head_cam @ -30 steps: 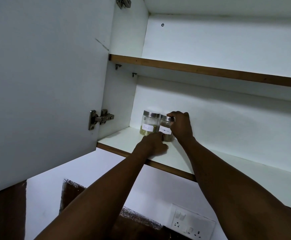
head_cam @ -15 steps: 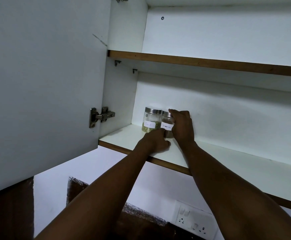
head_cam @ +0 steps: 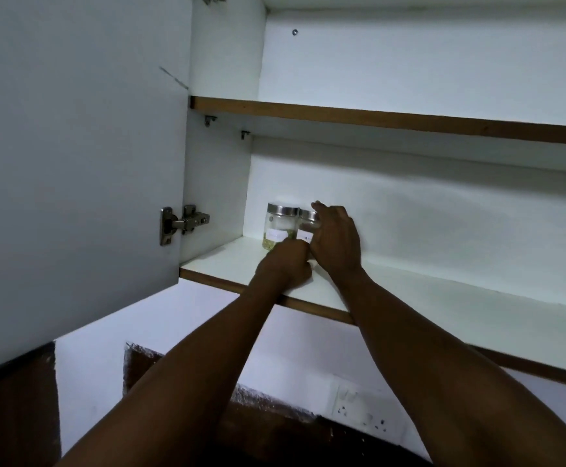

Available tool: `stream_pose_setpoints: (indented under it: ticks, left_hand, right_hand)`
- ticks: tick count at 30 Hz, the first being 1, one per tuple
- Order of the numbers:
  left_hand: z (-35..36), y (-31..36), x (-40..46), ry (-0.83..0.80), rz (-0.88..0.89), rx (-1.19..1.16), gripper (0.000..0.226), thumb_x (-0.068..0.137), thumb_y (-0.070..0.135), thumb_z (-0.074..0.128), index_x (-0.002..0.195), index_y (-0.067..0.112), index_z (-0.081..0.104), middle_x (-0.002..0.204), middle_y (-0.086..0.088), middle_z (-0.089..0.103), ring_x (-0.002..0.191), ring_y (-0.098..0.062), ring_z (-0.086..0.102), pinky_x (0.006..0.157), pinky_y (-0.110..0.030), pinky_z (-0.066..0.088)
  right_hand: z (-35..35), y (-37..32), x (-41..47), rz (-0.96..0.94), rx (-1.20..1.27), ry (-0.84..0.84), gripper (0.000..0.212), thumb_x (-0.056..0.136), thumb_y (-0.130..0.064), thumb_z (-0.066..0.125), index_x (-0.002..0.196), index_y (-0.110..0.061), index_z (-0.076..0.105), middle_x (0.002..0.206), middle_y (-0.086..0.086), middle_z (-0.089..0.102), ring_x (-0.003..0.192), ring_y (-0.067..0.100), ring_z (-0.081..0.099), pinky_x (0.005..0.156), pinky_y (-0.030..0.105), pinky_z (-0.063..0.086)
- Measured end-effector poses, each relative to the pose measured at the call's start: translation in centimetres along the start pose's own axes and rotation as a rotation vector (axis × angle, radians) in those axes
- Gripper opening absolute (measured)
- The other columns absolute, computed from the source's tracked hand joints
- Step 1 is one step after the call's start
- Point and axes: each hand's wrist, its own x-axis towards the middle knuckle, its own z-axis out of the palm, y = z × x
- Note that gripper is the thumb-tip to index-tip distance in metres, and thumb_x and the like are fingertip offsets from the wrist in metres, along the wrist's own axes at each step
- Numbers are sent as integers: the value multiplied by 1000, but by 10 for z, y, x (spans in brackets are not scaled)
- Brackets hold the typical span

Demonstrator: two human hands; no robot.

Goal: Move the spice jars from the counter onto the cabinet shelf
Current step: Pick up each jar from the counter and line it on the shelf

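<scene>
Two glass spice jars with metal lids and white labels stand side by side at the back left of the lower cabinet shelf [head_cam: 443, 308]. The left jar [head_cam: 280, 225] holds greenish spice. The right jar [head_cam: 307, 225] is partly hidden by my right hand [head_cam: 337, 242], which wraps its right side with fingers over the lid. My left hand [head_cam: 286, 267] is curled in front of both jars, fingertips at their bases; whether it grips one is hidden.
The white cabinet door [head_cam: 73, 163] hangs open on the left with a metal hinge [head_cam: 182, 224]. An upper shelf [head_cam: 376, 117] runs above. A wall socket plate [head_cam: 366, 411] sits below the cabinet. The counter is out of view.
Both hands stay at the jars; the right hand has slid a little further over the right jar's lid, covering more of it. The view has shifted slightly.
</scene>
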Motion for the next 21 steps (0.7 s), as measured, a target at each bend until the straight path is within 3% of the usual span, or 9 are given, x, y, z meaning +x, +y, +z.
stream_pose_setpoints:
  ticks: [2,5,7,9,11,13,15,17,21]
  left_hand:
    - [-3,10,-9,-7,-15,37,25,91,13,60,109,1,72,112,-20,74,107,-35,70,81,-31,49]
    - [-2,30,-29,-22,-102,59,26,94,19,58,113,7,71,116,-15,74,108,-33,70,83,-34,51]
    - [8,51,-45,-56,-194,81,18,93,22,56,96,11,70,109,-12,73,98,-32,69,75,-34,49]
    - [21,78,-66,-59,-160,169,16,93,22,53,84,13,63,101,-8,73,91,-30,69,71,-33,44]
    - [42,105,-88,93,-27,230,19,94,20,51,85,13,66,90,-5,73,84,-28,71,70,-32,46]
    - [67,132,-109,289,125,123,26,97,21,47,86,15,69,86,-1,74,83,-24,72,83,-36,50]
    - [98,157,-129,408,259,-37,33,100,22,45,112,13,74,116,-4,76,115,-23,70,107,-40,45]
    - [128,173,-145,469,353,-166,39,103,15,48,137,5,64,146,-9,62,144,-25,51,121,-45,34]
    - [185,195,-190,416,461,-362,56,100,1,56,154,-2,43,165,-13,38,159,-27,27,129,-43,24]
  right_hand:
    - [-21,-10,-19,-4,-4,-107,56,75,-2,61,131,-11,67,120,14,68,112,35,66,96,42,53]
    - [-59,-14,-59,19,25,-428,58,84,-10,56,140,-24,58,125,13,64,114,35,63,97,44,53]
    - [-85,-2,-89,59,28,-540,50,89,-14,51,138,-25,57,118,13,69,110,35,64,89,44,55]
    - [-110,13,-119,59,-57,-492,43,94,-19,45,135,-22,58,112,10,72,103,32,66,83,41,55]
    - [-132,26,-148,45,-95,-351,50,93,-17,45,141,-18,57,113,8,73,101,30,68,88,41,54]
    - [-153,36,-175,54,21,-204,52,91,-15,43,140,-8,60,120,10,73,109,29,69,98,41,52]
    - [-172,48,-205,53,96,-49,51,96,-18,38,137,-1,62,130,12,70,122,27,66,109,40,49]
    - [-185,62,-236,58,108,41,48,100,-15,37,139,0,60,141,12,64,134,23,58,117,36,43]
    - [-197,98,-316,205,65,-5,48,99,-7,49,147,-9,53,148,4,57,139,18,53,116,32,43]
